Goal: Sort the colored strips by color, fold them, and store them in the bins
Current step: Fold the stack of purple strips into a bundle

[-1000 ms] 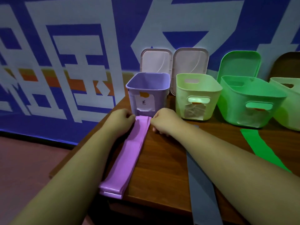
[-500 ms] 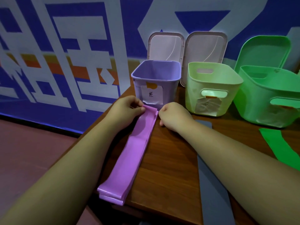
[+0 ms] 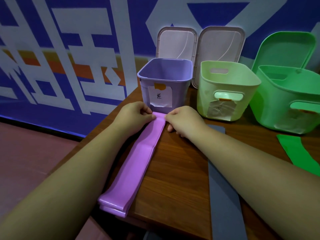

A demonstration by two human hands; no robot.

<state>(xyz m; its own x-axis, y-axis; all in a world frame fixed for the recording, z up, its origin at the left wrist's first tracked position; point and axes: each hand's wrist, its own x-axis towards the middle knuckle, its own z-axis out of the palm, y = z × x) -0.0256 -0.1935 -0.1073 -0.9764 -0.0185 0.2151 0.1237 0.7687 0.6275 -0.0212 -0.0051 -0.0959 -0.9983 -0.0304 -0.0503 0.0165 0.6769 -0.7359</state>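
Both hands have closed in: left hand (image 3: 133, 115) and right hand (image 3: 183, 120) pinch the far end of the purple strips (image 3: 138, 167), which lie on the surface (image 3: 173, 170) before the purple bin (image 3: 164, 84). The strips look light and floppy, so grip both ends.

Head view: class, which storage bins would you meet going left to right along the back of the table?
purple plastic bin → pale green plastic bin → bright green plastic bin

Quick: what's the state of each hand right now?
Left hand: pinches the far end of the purple strips.
Right hand: pinches the same end, at the opposite edge.
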